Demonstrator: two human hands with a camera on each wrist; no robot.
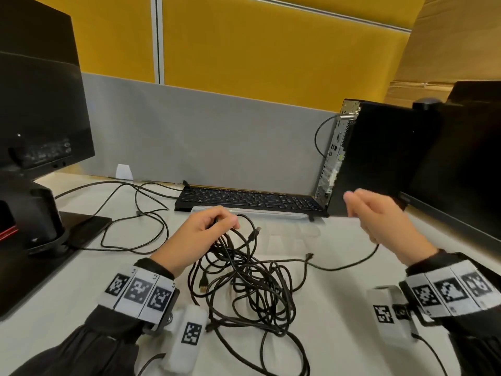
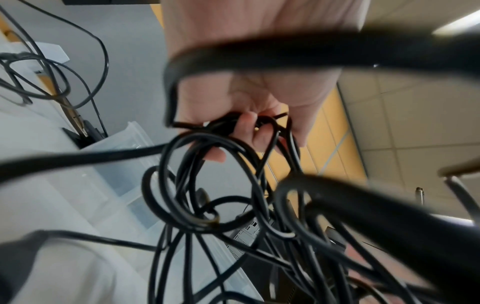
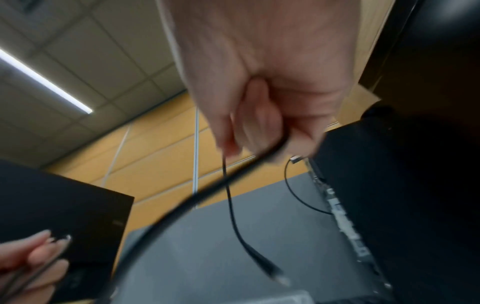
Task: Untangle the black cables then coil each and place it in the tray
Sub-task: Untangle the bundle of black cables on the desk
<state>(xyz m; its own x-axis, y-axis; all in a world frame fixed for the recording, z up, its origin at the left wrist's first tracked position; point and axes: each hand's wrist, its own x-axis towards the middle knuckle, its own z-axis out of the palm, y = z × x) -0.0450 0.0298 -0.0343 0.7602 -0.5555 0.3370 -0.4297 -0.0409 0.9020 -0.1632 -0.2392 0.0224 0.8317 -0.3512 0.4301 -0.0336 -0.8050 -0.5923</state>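
Note:
A tangle of black cables (image 1: 244,289) lies on the white desk in front of me. My left hand (image 1: 208,226) grips a bunch of its upper strands and lifts them; in the left wrist view the fingers (image 2: 246,131) curl round several cable loops (image 2: 213,185). My right hand (image 1: 379,215) is raised at the right and holds one black cable (image 1: 349,264), which trails down to the desk and ends in a plug (image 1: 309,255). The right wrist view shows this cable (image 3: 233,205) pinched in curled fingers (image 3: 259,123). A clear plastic tray (image 1: 271,213) sits just beyond the tangle.
A black keyboard (image 1: 249,198) lies behind the tray. A monitor (image 1: 35,104) on its stand is at the left, with other thin cables (image 1: 130,213) looping on the desk. A small desktop computer (image 1: 379,153) and a second monitor (image 1: 461,164) stand at the right.

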